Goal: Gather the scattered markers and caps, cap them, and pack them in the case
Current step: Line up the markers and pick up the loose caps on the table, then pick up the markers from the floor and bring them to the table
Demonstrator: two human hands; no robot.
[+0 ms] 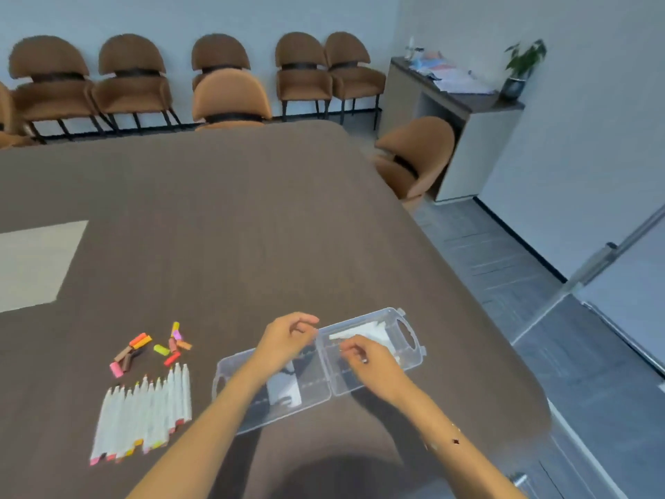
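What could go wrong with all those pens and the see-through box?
The small coloured caps lie loose, apart from the row of white uncapped markers, so one could roll away or get mismatched. The open clear plastic case sits near the brown table's edge; a nudge from either hand might push it off.

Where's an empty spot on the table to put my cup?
Bare brown table beyond the scattered coloured caps and clear plastic case, right of the pale sheet. Crowded near the white markers and both hands.

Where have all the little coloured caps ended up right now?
In the head view, the caps lie scattered on the brown table, lower left, just beyond the row of markers and left of the open clear case.
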